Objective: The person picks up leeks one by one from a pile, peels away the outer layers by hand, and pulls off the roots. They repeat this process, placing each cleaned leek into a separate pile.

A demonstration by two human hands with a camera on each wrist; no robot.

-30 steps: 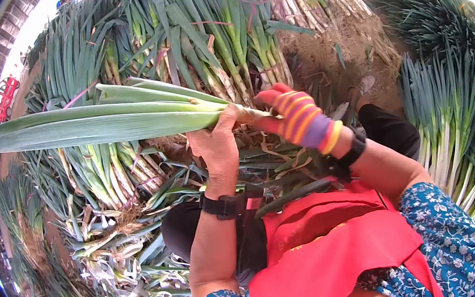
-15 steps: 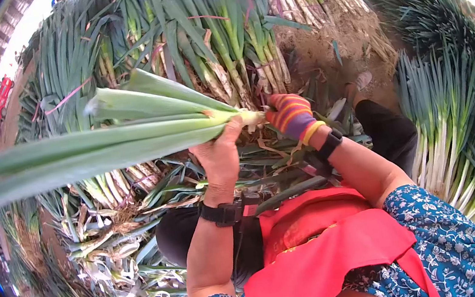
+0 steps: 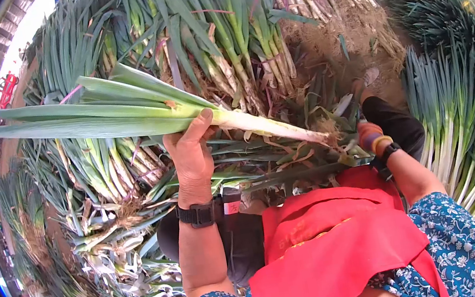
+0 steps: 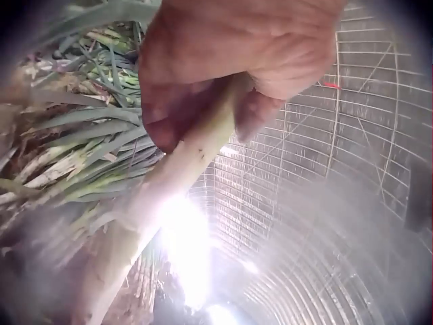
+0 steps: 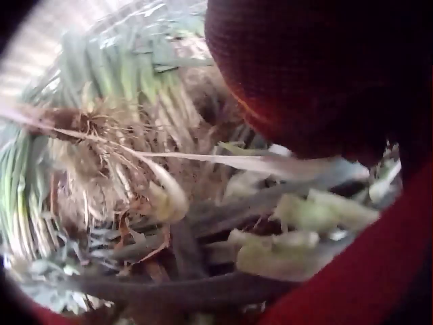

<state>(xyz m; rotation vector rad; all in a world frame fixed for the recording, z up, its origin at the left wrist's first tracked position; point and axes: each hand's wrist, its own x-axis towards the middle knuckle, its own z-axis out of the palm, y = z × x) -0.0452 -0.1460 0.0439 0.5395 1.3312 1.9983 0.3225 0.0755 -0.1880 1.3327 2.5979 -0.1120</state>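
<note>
The left hand (image 3: 190,155) grips the leek (image 3: 140,111) mid-stalk; the gloved right hand (image 3: 371,136), grasp unclear, lies by its roots.

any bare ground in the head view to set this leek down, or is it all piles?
One bare patch: the dirt between the upper leek bundles and the right-hand leek pile. Left side is crowded with bundles and trimmings. The left hand grips the leek; lap is full of peelings.

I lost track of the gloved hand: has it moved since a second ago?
Yes. The right hand left the leek stalk and dropped toward the red apron.
</note>
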